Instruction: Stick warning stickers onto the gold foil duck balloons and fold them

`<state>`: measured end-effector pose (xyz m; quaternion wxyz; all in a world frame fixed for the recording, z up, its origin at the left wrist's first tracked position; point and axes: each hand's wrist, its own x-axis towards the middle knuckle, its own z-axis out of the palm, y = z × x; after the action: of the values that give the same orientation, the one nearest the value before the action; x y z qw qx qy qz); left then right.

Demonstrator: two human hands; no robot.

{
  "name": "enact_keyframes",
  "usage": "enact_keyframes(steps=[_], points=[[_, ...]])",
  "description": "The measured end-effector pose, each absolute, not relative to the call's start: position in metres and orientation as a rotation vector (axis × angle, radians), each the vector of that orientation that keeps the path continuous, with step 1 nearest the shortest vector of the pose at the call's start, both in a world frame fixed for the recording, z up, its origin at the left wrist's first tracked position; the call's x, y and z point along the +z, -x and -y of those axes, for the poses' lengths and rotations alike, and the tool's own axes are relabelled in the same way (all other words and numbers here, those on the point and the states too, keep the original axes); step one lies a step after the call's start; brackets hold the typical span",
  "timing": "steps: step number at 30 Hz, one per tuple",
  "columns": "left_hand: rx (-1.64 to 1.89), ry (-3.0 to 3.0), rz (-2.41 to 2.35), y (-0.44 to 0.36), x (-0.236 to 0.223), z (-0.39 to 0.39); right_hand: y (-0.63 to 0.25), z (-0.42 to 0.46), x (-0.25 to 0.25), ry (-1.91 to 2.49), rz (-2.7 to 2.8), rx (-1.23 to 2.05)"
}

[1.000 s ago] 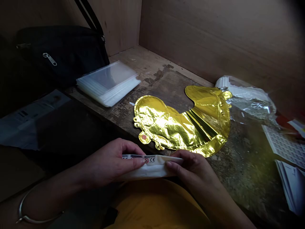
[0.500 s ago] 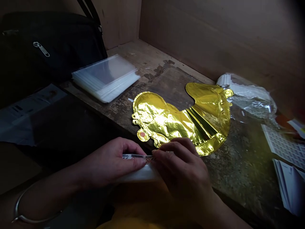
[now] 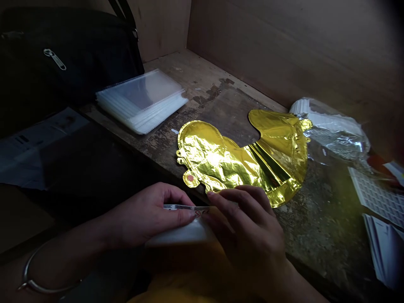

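A clear plastic bag (image 3: 184,233) hangs below my hands at the table's front edge. A printed strip with a red warning sign and small marks runs along its top. My left hand (image 3: 158,210) pinches this top edge, thumb in front and fingers behind. My right hand (image 3: 249,214) grips the other end of the edge; its index finger is stretched along the top and its thumb is mostly hidden. Just beyond the hands, a flat gold foil balloon (image 3: 214,155) lies curved on the table, with small tabs at its left end.
A stack of clear plastic bags (image 3: 142,105) lies behind the balloon to the left, beside a black bag (image 3: 72,50). At the right are a crinkled plastic pack (image 3: 334,126), a sheet with a printed grid (image 3: 378,193) and folded papers (image 3: 383,248). Wooden walls (image 3: 284,54) close off the back.
The right hand has slid a little to the right along the bag's top edge, its index finger now raised and straighter. The left hand keeps its pinch. The view has shifted slightly.
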<state>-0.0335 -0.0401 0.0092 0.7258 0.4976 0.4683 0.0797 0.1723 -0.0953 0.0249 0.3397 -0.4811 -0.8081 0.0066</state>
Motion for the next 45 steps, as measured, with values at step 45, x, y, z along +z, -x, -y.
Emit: enact_keyframes(steps=[45], points=[[0.462,-2.664,-0.709,0.04,-0.024,0.023,-0.164,0.014,0.001,1.83,1.58,0.913]])
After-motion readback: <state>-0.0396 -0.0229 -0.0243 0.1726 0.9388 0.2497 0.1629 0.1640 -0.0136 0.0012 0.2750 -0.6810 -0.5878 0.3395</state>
